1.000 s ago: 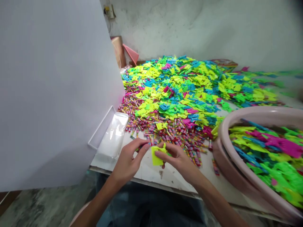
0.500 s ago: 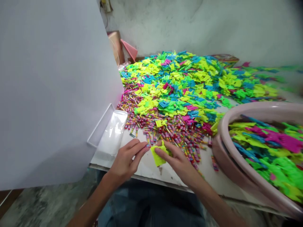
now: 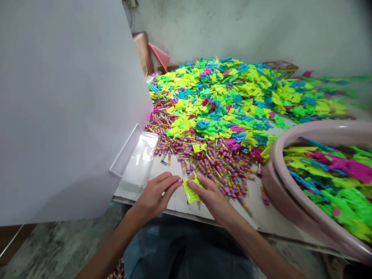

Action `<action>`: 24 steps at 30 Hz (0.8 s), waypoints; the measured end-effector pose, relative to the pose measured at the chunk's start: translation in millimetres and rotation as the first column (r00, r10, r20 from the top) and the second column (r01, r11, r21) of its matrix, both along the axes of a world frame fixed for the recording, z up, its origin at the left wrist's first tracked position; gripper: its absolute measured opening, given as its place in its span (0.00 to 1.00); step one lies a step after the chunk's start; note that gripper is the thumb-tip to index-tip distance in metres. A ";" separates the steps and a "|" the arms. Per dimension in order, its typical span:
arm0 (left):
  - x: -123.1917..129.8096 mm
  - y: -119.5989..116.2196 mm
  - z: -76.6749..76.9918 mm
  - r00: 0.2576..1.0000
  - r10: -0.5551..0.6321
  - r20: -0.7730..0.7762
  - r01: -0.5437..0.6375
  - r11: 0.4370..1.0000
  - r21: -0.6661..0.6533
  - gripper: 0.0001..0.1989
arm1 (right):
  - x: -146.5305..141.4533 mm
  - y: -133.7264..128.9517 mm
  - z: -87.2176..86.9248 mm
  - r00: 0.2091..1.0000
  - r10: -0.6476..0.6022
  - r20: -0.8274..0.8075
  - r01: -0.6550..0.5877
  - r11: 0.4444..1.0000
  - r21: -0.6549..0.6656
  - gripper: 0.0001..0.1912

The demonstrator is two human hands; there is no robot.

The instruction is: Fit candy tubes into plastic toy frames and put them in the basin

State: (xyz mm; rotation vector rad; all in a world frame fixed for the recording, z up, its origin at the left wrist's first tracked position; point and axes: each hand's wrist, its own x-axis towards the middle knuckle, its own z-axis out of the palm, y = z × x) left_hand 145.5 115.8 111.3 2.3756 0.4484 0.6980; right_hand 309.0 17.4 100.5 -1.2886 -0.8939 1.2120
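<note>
My left hand [image 3: 158,193] and my right hand [image 3: 210,197] are together above the front of a white table [image 3: 250,217]. The right fingers grip a flat neon-yellow plastic piece [image 3: 190,192], which is tilted and partly hidden by them. The left fingertips pinch a small striped candy roll [image 3: 180,180] against that piece, though most of the roll is hidden. Many loose striped candy rolls [image 3: 215,164] lie just beyond my hands, with a large heap of neon plastic pieces [image 3: 221,97] behind them.
A pink plastic basin [image 3: 279,162] full of neon plastic toys stands at the right. A white board [image 3: 64,104] blocks the left side, with a clear plastic tray [image 3: 139,161] at its foot. A stained wall [image 3: 247,27] rises behind the heap.
The yellow piece has turned to a narrower, more tilted angle between my fingers. My hands are closer together. The whole scene sits higher in the view as my head tips down.
</note>
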 end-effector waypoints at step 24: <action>15.8 -18.3 -16.9 0.982 0.148 -0.120 -0.092 0.921 0.379 0.17 | 8.5 -1.2 -11.2 0.994 -0.097 0.058 0.099 0.995 -0.026 0.16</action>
